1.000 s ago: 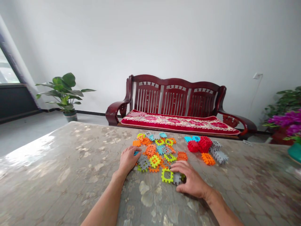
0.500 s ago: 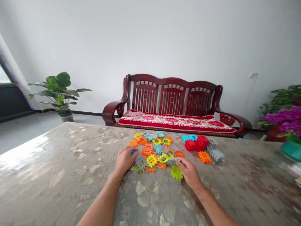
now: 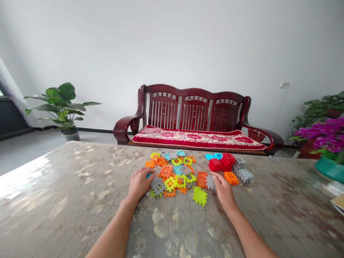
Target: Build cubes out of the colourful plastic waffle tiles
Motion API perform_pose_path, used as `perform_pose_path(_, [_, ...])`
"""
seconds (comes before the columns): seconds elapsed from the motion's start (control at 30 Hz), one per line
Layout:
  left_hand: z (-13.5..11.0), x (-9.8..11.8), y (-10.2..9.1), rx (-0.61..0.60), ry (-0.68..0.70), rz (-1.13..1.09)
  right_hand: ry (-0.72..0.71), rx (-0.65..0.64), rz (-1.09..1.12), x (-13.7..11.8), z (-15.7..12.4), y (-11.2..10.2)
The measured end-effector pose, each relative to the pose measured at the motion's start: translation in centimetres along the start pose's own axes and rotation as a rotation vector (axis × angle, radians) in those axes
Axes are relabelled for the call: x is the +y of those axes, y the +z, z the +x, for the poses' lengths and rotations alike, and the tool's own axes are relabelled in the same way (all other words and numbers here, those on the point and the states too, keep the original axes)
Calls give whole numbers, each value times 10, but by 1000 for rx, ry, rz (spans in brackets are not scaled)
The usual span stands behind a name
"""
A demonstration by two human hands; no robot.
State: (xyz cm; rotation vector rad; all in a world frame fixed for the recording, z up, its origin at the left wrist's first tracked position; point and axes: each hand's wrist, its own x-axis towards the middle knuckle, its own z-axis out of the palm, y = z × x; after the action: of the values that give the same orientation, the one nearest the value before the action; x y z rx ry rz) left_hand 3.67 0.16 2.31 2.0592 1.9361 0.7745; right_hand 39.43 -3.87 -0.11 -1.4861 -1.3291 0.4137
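A loose pile of toothed plastic building tiles (image 3: pixel 166 171) in orange, lime, grey and blue lies before me on the table. My left hand (image 3: pixel 140 182) rests at the pile's left edge, fingers curled over a blue tile (image 3: pixel 148 175) that is mostly hidden. In my right hand (image 3: pixel 223 186), a grey tile (image 3: pixel 210 182) is pinched between thumb and fingers, right beside an orange tile (image 3: pixel 201 179). A lime tile (image 3: pixel 199 196) lies flat nearer to me. By my left wrist is a grey windowed tile (image 3: pixel 158 186).
Sorted groups sit to the right: red tiles (image 3: pixel 227 162), blue tiles (image 3: pixel 213 156), an orange tile (image 3: pixel 231 178) and grey tiles (image 3: pixel 245 175). A teal flowerpot (image 3: pixel 330 169) stands at the table's right edge. Beyond the table (image 3: pixel 80 200) is a wooden bench (image 3: pixel 193 107).
My right hand has moved right with the grey tile, away from the pile to beside the orange tile. My left hand stays in place. The view has shifted slightly.
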Motion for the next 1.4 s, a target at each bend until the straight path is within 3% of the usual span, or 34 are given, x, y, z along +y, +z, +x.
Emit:
perform_pose_path(0.27, [0,-2,1,-3,1,0,-143,31,-316,13,2,-9])
perform_pose_path(0.57, [3,-5,3,-20,-6,18,-371,-108,-420,-35,-20,13])
perform_pose_path(0.8, [3,-7,5,-14,-10,16,-412,-260,-431,-60,-28,38])
perform_pose_path(1.23, [-1,1,0,-2,-16,18,-422,-234,-478,-57,-29,52])
perform_pose_path(1.4, [0,0,1,-8,-8,9,-506,-226,-483,-55,-28,51])
